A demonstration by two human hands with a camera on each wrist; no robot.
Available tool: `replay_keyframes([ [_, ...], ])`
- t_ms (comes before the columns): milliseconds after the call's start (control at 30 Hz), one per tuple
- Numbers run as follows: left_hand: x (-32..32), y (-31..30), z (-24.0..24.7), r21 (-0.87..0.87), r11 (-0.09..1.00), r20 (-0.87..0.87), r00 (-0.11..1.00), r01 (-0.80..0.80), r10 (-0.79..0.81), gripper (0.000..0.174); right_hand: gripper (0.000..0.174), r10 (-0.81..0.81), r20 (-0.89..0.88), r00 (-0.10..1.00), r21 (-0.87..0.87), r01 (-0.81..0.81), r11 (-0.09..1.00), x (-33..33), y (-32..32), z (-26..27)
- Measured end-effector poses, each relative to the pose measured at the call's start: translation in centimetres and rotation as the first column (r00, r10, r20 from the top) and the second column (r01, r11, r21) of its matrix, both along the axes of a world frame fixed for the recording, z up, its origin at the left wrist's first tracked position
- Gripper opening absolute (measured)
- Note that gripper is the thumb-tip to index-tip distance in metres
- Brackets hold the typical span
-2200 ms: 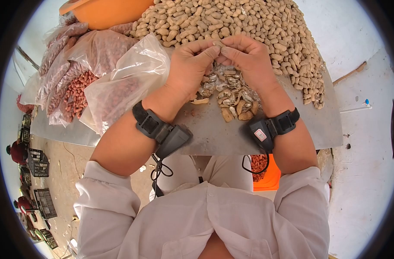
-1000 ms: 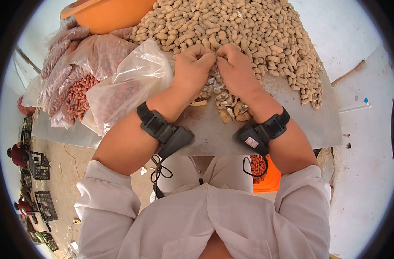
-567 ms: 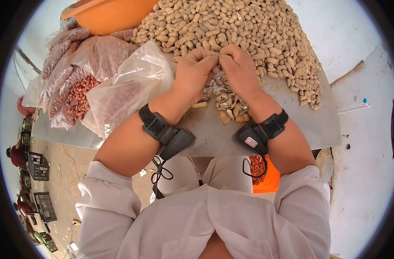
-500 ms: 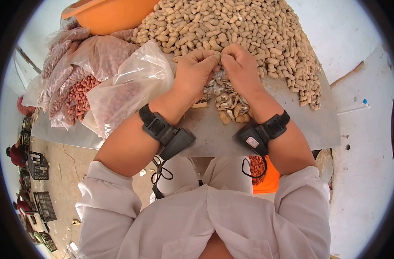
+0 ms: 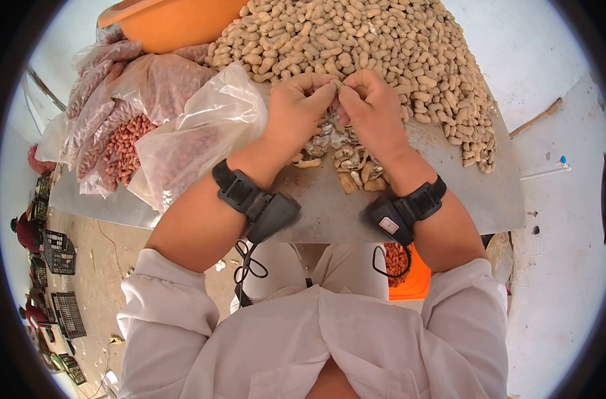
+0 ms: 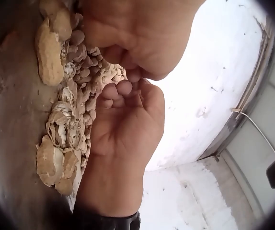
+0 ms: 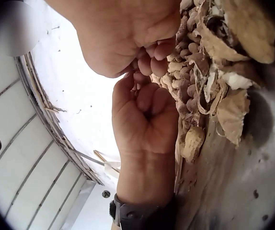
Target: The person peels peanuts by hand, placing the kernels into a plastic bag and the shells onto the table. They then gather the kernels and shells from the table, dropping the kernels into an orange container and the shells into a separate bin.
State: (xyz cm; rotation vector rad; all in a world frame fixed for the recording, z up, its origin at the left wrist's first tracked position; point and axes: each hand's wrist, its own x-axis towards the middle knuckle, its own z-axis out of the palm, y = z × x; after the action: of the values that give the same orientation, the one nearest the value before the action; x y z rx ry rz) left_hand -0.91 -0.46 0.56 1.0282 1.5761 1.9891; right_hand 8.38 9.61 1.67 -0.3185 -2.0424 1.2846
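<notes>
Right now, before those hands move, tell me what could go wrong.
The left hand and right hand seem to pinch a peanut above broken shells; it might drop among them. The heap of whole peanuts slopes close to the right hand, so a bump could send some rolling.

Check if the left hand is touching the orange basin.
Apart: the head view shows peanuts in the gap between the left hand and the orange basin.

Peanut heap (image 5: 383,46), orange basin (image 5: 177,25), bagged kernels (image 5: 160,86)
</notes>
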Motion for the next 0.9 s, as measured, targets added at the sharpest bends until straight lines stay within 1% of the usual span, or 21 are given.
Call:
replay_keyframes([
  [33,-0.1,0.0,0.0,0.006,1.000,-0.002,1.000,0.010,-0.010,0.022,0.017,-0.004,-0.003,1.000,0.002,0.004,1.000,0.0,0.1,0.0],
  [133,-0.1,0.0,0.1,0.018,1.000,-0.028,0.999,0.019,-0.018,0.023,0.016,-0.044,-0.032,0.999,0.117,0.047,0.992,-0.3,0.4,-0.4],
  [233,0.2,-0.3,0.5,0.001,1.000,-0.050,0.999,0.019,-0.019,0.023,0.016,0.004,-0.073,0.997,0.060,0.001,0.998,-0.1,0.1,-0.2],
  [333,0.0,-0.3,0.6,-0.011,1.000,-0.061,0.998,0.016,-0.017,0.021,0.016,0.020,-0.088,0.996,0.123,-0.009,0.992,-0.1,0.1,-0.1],
  [367,-0.1,-0.3,0.5,-0.012,1.000,-0.062,0.998,0.014,-0.014,0.020,0.015,0.002,-0.097,0.995,0.198,0.017,0.980,0.0,-0.1,0.1],
  [433,-0.2,-0.3,0.6,-0.015,1.000,0.011,1.000,0.024,-0.024,0.017,0.014,-0.030,-0.119,0.992,0.343,0.070,0.937,0.2,-0.5,0.4],
  [533,-0.1,-0.1,0.5,0.023,0.999,0.082,0.996,0.024,-0.026,0.014,0.009,-0.047,-0.127,0.991,0.446,0.099,0.889,0.0,-0.5,0.2],
  [567,-0.1,-0.1,0.5,0.042,0.999,0.099,0.995,0.020,-0.024,0.013,0.009,-0.050,-0.135,0.990,0.454,0.106,0.884,-0.1,-0.6,0.1],
  [633,-0.1,0.4,0.0,0.076,0.997,0.072,0.997,-0.010,0.004,0.011,0.007,-0.055,-0.152,0.987,0.470,0.121,0.874,-0.2,-0.7,0.1],
  [733,0.1,0.7,-0.2,0.104,0.994,0.065,0.997,-0.043,0.036,0.012,0.006,-0.096,-0.118,0.988,0.486,0.142,0.862,-0.2,-0.8,0.2],
  [767,0.1,0.8,-0.3,0.111,0.992,0.069,0.997,-0.052,0.045,0.013,0.006,-0.101,-0.101,0.990,0.464,0.137,0.875,-0.2,-0.8,0.2],
  [833,0.4,0.9,-0.2,0.106,0.994,0.134,0.991,-0.039,0.024,0.013,0.005,-0.109,-0.066,0.992,0.420,0.127,0.899,-0.2,-1.0,0.3],
  [900,0.4,1.0,-0.2,0.106,0.994,0.185,0.983,-0.017,-0.003,0.012,0.006,-0.115,-0.094,0.989,0.414,0.144,0.899,-0.4,-1.0,0.1],
])
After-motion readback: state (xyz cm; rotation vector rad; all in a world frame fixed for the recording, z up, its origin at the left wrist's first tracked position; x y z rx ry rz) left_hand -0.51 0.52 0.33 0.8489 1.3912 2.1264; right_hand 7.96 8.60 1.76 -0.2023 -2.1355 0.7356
